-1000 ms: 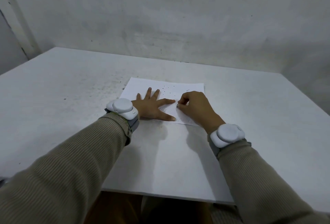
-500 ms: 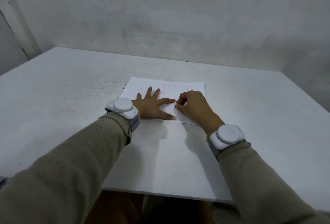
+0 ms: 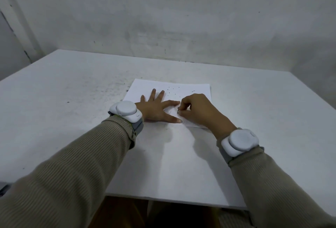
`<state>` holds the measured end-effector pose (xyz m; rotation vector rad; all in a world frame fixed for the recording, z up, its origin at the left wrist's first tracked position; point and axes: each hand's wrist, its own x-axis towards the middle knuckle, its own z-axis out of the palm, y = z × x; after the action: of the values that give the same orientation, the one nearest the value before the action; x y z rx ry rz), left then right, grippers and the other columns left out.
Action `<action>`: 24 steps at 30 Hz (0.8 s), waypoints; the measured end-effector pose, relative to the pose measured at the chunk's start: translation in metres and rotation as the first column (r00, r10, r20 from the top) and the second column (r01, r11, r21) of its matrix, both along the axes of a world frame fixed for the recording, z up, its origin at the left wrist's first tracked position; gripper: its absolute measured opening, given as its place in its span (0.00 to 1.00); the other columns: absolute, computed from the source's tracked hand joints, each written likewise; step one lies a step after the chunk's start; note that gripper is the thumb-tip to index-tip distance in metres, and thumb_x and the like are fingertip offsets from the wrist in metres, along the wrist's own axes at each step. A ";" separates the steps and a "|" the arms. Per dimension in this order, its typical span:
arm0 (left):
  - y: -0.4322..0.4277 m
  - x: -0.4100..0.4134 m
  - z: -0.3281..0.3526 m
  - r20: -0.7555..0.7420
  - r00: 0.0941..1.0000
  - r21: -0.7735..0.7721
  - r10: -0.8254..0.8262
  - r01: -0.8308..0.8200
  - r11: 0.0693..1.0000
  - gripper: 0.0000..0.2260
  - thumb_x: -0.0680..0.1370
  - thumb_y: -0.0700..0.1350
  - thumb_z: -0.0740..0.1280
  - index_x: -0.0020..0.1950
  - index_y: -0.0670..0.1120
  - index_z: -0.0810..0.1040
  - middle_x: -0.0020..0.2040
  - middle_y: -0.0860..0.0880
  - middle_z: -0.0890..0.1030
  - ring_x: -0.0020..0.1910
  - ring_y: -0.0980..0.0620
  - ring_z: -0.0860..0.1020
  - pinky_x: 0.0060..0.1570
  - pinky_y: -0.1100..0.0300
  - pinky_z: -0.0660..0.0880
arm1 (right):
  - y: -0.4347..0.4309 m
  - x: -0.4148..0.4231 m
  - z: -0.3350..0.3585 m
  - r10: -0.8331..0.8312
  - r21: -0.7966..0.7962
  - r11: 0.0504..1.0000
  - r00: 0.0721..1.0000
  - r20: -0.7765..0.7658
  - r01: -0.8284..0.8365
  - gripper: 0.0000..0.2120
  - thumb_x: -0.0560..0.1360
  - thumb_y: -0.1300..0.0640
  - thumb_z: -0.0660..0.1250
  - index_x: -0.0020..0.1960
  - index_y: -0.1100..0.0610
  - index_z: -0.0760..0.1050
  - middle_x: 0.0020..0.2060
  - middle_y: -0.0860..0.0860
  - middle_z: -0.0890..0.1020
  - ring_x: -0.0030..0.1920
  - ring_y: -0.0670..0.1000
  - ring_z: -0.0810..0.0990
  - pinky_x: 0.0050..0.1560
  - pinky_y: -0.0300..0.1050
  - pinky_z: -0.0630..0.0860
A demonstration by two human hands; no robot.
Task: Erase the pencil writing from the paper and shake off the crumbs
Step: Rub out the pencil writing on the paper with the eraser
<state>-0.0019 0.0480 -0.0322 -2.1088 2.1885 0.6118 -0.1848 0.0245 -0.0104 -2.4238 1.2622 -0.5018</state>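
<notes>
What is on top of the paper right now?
Left hand flat, fingers spread; right hand pinching a small, mostly hidden object; dark crumbs beyond them. Anything under the hands is covered.

Count: 1 table (image 3: 72, 118), 1 paper (image 3: 145, 89) toward its far edge. 2 hands: left hand (image 3: 156, 109), right hand (image 3: 198, 109). 2 white wrist units (image 3: 127, 110) (image 3: 240, 141). 1 small dark item (image 3: 178, 112), mostly hidden. Crumbs (image 3: 171, 89): roughly a dozen specks, too small for an exact count.
</notes>
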 end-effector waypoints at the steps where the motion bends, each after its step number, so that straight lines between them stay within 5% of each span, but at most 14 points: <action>1: 0.000 0.000 0.000 -0.005 1.000 0.000 0.006 -0.006 1.000 0.39 0.68 0.77 0.61 0.74 0.73 0.49 0.80 0.51 0.36 0.76 0.46 0.28 0.73 0.36 0.34 | 0.003 -0.001 0.002 0.026 0.033 0.999 1.000 -0.012 -0.026 0.02 0.71 0.60 0.70 0.42 0.57 0.82 0.40 0.47 0.84 0.34 0.37 0.75 0.35 0.29 0.69; 4: -0.001 0.000 0.000 0.003 1.000 0.005 0.007 -0.007 1.000 0.39 0.67 0.77 0.61 0.74 0.73 0.49 0.80 0.51 0.36 0.76 0.46 0.28 0.73 0.36 0.34 | 0.003 -0.002 0.003 0.037 0.048 0.998 0.998 -0.051 -0.034 0.02 0.70 0.60 0.71 0.42 0.57 0.82 0.40 0.47 0.84 0.34 0.40 0.75 0.35 0.29 0.67; 9: -0.001 0.002 0.000 0.014 1.000 0.001 -0.006 0.006 1.000 0.38 0.69 0.77 0.60 0.75 0.72 0.48 0.80 0.50 0.36 0.76 0.45 0.29 0.73 0.35 0.34 | -0.008 0.010 -0.005 -0.066 -0.069 0.996 0.997 -0.039 0.063 0.04 0.73 0.59 0.68 0.42 0.58 0.81 0.40 0.51 0.83 0.48 0.53 0.78 0.51 0.46 0.74; 16: -0.001 0.000 0.001 0.000 1.000 0.003 0.005 -0.005 1.000 0.39 0.68 0.77 0.61 0.75 0.72 0.49 0.80 0.51 0.36 0.76 0.46 0.29 0.73 0.36 0.35 | 0.004 0.000 0.001 0.068 0.067 0.995 0.998 0.002 -0.068 0.02 0.70 0.61 0.72 0.43 0.58 0.83 0.39 0.47 0.84 0.34 0.34 0.76 0.36 0.25 0.68; 21: 0.000 0.001 0.001 0.021 1.000 -0.001 -0.007 0.007 1.000 0.38 0.69 0.76 0.60 0.75 0.71 0.49 0.80 0.50 0.36 0.76 0.45 0.29 0.73 0.35 0.34 | -0.006 0.010 -0.003 -0.017 -0.023 1.000 1.000 0.010 0.018 0.04 0.72 0.58 0.71 0.43 0.59 0.83 0.40 0.50 0.84 0.44 0.49 0.79 0.48 0.42 0.73; 24: 0.002 -0.001 0.003 0.035 0.999 -0.010 0.001 -0.001 1.000 0.38 0.69 0.76 0.60 0.76 0.70 0.50 0.80 0.51 0.37 0.77 0.46 0.29 0.73 0.36 0.35 | -0.004 0.012 -0.001 0.011 -0.010 1.000 1.000 0.007 -0.011 0.03 0.71 0.61 0.70 0.42 0.59 0.83 0.39 0.51 0.84 0.41 0.50 0.79 0.46 0.43 0.75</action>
<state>-0.0030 0.0500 -0.0297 -2.1087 2.1774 0.5610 -0.1730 0.0201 -0.0116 -2.4334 1.2451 -0.5144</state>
